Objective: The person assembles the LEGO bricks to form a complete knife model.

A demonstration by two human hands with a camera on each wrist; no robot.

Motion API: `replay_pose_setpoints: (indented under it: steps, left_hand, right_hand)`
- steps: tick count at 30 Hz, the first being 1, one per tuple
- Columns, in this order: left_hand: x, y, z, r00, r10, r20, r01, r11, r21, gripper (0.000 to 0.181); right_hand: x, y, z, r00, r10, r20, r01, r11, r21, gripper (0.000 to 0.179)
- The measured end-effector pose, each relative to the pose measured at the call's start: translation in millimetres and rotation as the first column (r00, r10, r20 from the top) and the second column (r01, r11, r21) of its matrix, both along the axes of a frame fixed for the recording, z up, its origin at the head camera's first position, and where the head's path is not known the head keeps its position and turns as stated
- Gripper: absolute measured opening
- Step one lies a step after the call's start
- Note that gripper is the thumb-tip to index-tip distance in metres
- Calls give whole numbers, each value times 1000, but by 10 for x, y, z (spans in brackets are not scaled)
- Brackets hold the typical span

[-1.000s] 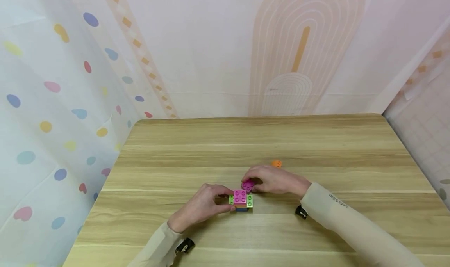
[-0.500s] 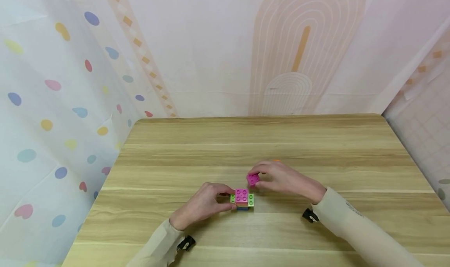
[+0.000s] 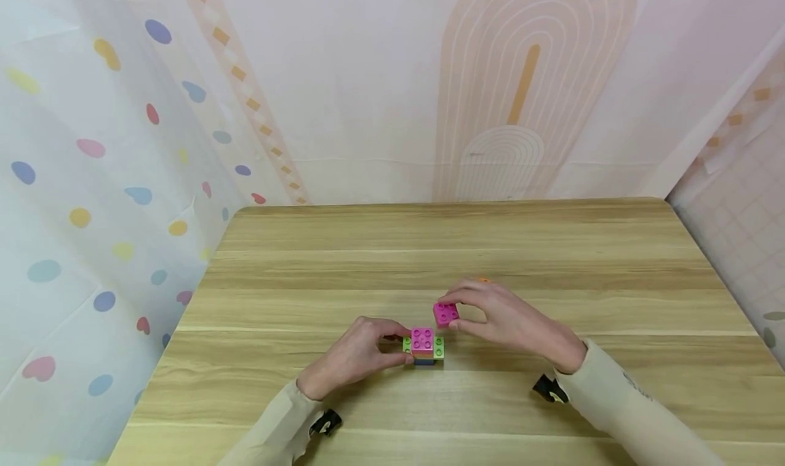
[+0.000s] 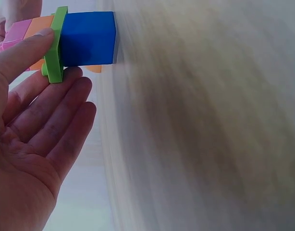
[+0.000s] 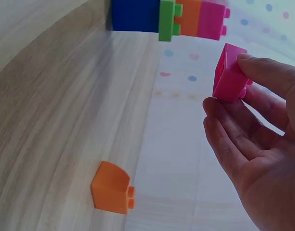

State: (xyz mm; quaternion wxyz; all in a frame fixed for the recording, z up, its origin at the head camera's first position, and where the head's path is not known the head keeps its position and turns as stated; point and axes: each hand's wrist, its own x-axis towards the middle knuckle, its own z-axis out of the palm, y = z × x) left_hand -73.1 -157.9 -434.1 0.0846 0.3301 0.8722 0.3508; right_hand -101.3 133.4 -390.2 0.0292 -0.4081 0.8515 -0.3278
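Note:
A small tower of toy building bricks stands on the wooden table: a blue brick (image 4: 90,38) at the bottom, then a wider green plate (image 4: 56,45), an orange brick (image 5: 188,18) and a pink brick (image 3: 422,340) on top. My left hand (image 3: 352,358) holds the tower from the left, thumb on the near side and fingers on the far side around the orange and green layers. Just beyond the tower, to its right, my right hand (image 3: 505,319) pinches a separate pink brick (image 5: 231,72) between thumb and fingers, above the table, studs up.
Behind the right hand an orange brick (image 5: 110,187) with a curved side sits on the table, nearly hidden in the head view. The wooden tabletop (image 3: 343,248) reaches back to a patterned curtain (image 3: 368,91). Another curtain with coloured dots (image 3: 110,180) hangs at the left.
The right hand has lifted the separate pink brick from close behind the tower and carried it slightly right, tilting it upright. The left hand keeps hold of the tower, nearly still.

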Motion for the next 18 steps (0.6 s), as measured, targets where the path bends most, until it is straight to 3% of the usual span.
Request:
replay_pose_setpoints:
  steps: [11,18]
  left_hand:
    - [-12,28,6,1000,-7,1,7,1000,-6,31]
    - [-23,55,1,1000,-16,-14,17,1000,7,30]
  right_hand:
    - [155,-27,68,999,-18,-30,15,997,-82,34]
    - [204,-96,45,994,8,-110,-23,990,-137,33]
